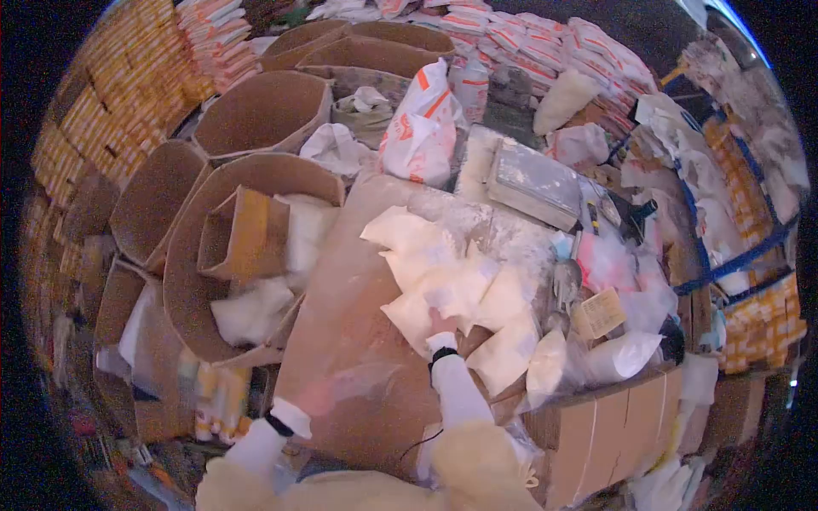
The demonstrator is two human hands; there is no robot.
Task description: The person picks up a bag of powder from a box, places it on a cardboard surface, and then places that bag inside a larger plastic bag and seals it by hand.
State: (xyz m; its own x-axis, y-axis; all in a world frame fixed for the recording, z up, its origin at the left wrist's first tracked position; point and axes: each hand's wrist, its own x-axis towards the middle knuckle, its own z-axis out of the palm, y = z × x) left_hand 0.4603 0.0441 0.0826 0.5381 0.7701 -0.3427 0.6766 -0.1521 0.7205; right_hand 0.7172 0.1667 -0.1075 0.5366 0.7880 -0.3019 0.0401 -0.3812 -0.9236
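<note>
Several pale, powder-filled plastic bags (434,277) lie heaped on the brown work surface (341,315). My right hand (441,324) touches the near edge of the heap; its fingers are partly hidden against the bags. At the lower left, my left hand (317,397) is over the surface and smeared by motion. A thin, clear plastic bag (366,381) extends from it to the right; the grip on it cannot be made out. Both wrists have white cuffs and dark bands.
Large open cartons (260,111) stand at the left, one holding filled bags (251,311). A dusty flat scale (537,183) sits behind the heap. An upright white-and-red sack (419,128) stands at the back. Metal scoops (566,285) and a small box (599,314) lie right.
</note>
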